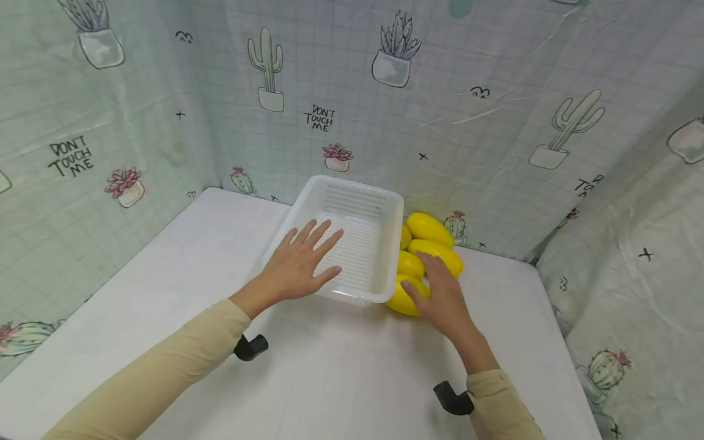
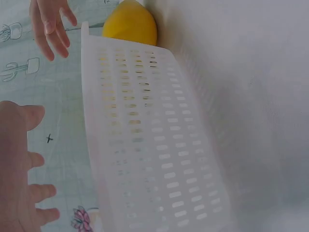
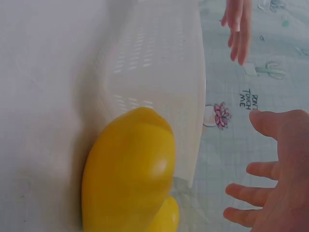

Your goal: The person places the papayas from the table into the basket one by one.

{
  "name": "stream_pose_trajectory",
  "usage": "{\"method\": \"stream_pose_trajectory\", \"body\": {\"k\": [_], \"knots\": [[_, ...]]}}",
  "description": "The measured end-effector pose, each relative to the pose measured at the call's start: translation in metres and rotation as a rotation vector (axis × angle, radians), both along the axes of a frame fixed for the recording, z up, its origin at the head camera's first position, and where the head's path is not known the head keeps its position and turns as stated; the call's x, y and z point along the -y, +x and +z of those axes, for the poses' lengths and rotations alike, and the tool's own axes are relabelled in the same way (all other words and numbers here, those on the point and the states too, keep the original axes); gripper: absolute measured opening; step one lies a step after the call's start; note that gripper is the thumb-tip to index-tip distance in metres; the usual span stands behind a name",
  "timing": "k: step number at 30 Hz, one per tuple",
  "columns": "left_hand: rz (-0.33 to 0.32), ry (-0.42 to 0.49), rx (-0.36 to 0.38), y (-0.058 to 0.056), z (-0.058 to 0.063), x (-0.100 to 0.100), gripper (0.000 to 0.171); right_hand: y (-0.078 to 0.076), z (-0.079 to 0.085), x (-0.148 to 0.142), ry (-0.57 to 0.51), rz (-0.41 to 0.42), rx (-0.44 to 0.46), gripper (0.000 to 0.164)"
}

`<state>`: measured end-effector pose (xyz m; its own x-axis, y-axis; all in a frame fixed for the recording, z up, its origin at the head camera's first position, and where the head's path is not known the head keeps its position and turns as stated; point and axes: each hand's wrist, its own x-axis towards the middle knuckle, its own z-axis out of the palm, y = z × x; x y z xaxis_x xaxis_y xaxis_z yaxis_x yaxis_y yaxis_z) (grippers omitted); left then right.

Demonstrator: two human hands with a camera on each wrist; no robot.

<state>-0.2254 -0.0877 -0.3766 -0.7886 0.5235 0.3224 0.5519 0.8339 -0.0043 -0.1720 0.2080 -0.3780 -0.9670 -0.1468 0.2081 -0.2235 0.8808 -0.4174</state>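
A white perforated plastic basket (image 1: pixel 389 244) stands on the table, with nothing inside it. My left hand (image 1: pixel 299 263) is spread over the basket's left side and holds nothing; its separated fingers (image 2: pixel 43 192) show above the rim in the left wrist view. Against the basket's right side lie several smooth, oblong yellow fruits, shaped like mangoes; the nearest fruit (image 1: pixel 404 299) is big in the right wrist view too. Over these fruits hovers my right hand (image 1: pixel 444 299), thumb and fingers apart, gripping nothing. It partly hides the fruits in the head view.
The white table (image 1: pixel 341 366) meets a hanging cloth (image 1: pixel 352 91) printed with cacti, which closes it in at the back and both sides. A black curved piece (image 1: pixel 251 348) sits under the left wrist, and another black piece (image 1: pixel 453 398) by the right wrist.
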Motion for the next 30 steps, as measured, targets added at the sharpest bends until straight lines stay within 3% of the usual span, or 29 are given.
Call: {"method": "stream_pose_trajectory", "body": {"k": [8, 19, 30], "knots": [[0.005, 0.016, 0.019, -0.001, -0.001, 0.001, 0.068, -0.002, -0.005, -0.004, -0.059, -0.010, 0.032, 0.069], [0.049, 0.013, 0.004, -0.003, -0.001, 0.005, 0.069, -0.005, -0.013, -0.004, -0.078, 0.001, 0.013, 0.068], [0.061, 0.031, 0.011, -0.007, -0.005, 0.013, 0.068, -0.006, -0.016, -0.004, -0.094, -0.023, 0.062, 0.069]]}}
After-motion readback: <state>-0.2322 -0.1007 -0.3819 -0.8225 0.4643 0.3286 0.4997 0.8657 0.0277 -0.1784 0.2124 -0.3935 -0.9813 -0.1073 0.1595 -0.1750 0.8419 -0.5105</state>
